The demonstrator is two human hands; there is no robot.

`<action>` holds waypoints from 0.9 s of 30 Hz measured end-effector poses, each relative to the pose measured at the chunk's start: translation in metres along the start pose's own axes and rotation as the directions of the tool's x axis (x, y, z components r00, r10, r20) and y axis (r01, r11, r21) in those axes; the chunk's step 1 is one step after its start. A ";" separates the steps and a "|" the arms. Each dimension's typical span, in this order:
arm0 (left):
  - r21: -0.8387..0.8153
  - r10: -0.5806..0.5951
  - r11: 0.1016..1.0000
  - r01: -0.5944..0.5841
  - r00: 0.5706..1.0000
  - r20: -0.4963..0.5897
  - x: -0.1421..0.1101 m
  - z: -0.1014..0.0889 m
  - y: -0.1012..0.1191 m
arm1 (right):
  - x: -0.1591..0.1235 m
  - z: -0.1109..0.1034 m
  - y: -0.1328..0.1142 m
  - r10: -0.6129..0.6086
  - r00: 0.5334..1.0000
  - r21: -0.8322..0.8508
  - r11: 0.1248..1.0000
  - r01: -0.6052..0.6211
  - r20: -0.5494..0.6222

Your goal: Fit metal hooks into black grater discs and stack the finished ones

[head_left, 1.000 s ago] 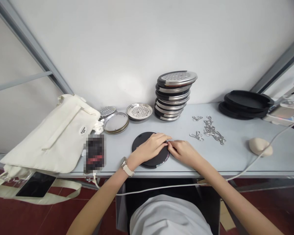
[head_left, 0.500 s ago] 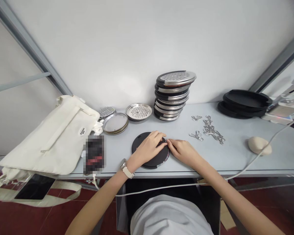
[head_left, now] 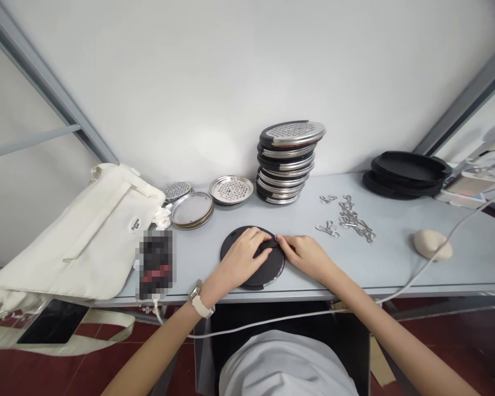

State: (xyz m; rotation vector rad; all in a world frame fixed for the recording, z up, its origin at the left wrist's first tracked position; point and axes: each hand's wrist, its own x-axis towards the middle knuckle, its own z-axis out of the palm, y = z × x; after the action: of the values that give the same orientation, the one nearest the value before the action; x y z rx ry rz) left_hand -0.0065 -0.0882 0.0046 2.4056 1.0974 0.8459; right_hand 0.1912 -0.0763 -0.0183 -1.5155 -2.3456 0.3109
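A black round disc (head_left: 262,275) lies flat near the table's front edge, with a thin shiny rim along its right side. My left hand (head_left: 243,254) rests over it, fingers and thumb curved around a dark part near its upper right. At that side of the rim, my right hand (head_left: 303,254) pinches a small shiny metal piece, mostly hidden by the fingertips; it looks like a wire clip. Several metal wire clips (head_left: 355,221) lie loose to the right of my right hand.
Behind the disc stands a tall stack of perforated metal discs with black edging (head_left: 286,165). Metal plates (head_left: 192,209) and a perforated disc (head_left: 231,190) lie left of it. A white bag (head_left: 86,236), black trays (head_left: 408,170), a beige rounded object (head_left: 432,245) and a white cable (head_left: 272,325) are around.
The left hand has shifted slightly left and down, its thumb and fingertips now further apart. The right hand stays at the disc's rim. The whole view has shifted a little.
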 end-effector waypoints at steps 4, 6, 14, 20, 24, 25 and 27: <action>0.028 0.003 1.000 -0.003 1.000 0.002 -0.019 0.001 0.007 | 0.000 0.000 -0.002 0.013 0.999 0.079 0.997 -0.009 -0.048; 0.098 0.004 0.995 -0.005 1.000 0.004 -0.027 0.004 0.010 | 0.000 -0.001 -0.002 0.017 0.996 0.134 0.991 -0.004 -0.090; 0.302 0.124 0.946 -0.119 0.992 0.003 -0.036 0.014 0.008 | -0.002 -0.005 -0.001 -0.075 0.959 0.257 0.955 0.148 -0.274; 0.307 0.144 0.942 -0.136 0.990 -0.003 -0.035 0.013 0.008 | -0.001 -0.004 0.003 -0.081 0.934 0.274 0.944 0.184 -0.348; 0.303 0.136 0.944 -0.133 0.991 0.010 -0.036 0.012 0.009 | 0.000 -0.002 0.005 -0.098 0.947 0.298 0.935 0.193 -0.305; 0.304 0.132 0.944 -0.131 0.991 0.018 -0.036 0.012 0.009 | 0.000 -0.001 0.006 -0.095 0.950 0.306 0.933 0.189 -0.296; 0.308 0.129 0.942 -0.132 0.991 0.030 -0.037 0.012 0.010 | -0.001 0.001 0.006 -0.070 0.959 0.336 0.927 0.164 -0.275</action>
State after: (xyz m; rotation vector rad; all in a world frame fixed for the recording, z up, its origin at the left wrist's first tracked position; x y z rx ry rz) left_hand -0.0126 -0.1238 -0.0129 2.7642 1.1508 0.7489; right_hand 0.1960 -0.0745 -0.0210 -1.1603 -2.0309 0.4510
